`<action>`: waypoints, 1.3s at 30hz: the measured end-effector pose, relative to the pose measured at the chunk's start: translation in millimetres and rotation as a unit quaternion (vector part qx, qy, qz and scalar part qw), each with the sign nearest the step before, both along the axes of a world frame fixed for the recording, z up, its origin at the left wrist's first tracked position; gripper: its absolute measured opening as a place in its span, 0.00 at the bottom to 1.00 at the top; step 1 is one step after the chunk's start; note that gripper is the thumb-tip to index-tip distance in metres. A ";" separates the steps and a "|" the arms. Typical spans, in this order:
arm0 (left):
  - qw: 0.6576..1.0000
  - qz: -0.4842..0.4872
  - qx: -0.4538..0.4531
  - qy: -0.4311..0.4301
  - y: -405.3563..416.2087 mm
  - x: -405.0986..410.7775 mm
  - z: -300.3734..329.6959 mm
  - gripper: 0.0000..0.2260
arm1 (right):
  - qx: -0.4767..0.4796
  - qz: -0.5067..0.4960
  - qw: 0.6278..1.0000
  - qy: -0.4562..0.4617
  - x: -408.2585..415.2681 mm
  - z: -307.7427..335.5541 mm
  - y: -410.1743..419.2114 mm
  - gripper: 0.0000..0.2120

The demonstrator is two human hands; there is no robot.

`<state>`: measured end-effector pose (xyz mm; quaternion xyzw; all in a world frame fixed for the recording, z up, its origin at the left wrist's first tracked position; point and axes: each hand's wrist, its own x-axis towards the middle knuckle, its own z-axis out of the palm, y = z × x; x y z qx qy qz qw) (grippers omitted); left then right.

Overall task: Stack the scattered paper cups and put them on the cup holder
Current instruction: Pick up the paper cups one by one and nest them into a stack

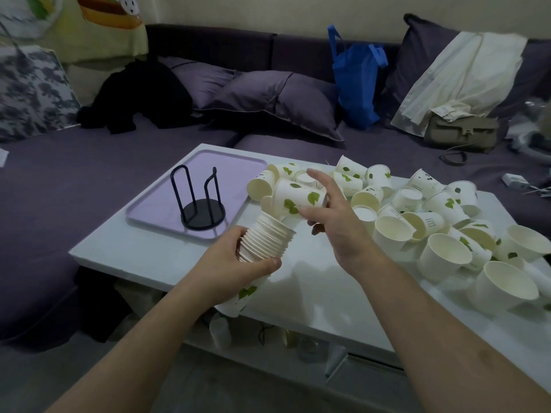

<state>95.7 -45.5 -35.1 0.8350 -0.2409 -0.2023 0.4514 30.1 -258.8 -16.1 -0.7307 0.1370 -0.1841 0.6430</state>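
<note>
The room is dim and a little bluish. The glossy white table top (313, 293) gives soft reflections of the arms and pale glare near its front. Shadows are weak (no hard edges). Straight lines bend at the frame borders, and the corners look soft and slightly blurred.

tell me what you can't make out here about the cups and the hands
Head view only:
- Stack of cups: exact count unclear; left hand covers part of it.
- Single cup: its base is hidden by the right hand.
- Print on the scattered cups: too small to read.
- Cups at the right edge: cut off by the frame.
- Items under the table: dim, blurred.
</note>
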 end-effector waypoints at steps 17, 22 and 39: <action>0.998 -0.018 0.013 -0.052 6.4 0.2 -1.6 0.26 | -0.040 0.047 0.998 -0.013 -7.6 3.8 -1.9 0.30; 0.999 -0.017 0.008 -0.045 5.0 0.0 -2.0 0.25 | 0.062 -0.034 0.995 -0.065 -7.7 6.4 -3.7 0.22; 0.999 0.021 -0.037 -0.008 -0.4 1.2 0.1 0.25 | -0.039 0.033 0.998 0.048 0.8 -9.2 21.5 0.28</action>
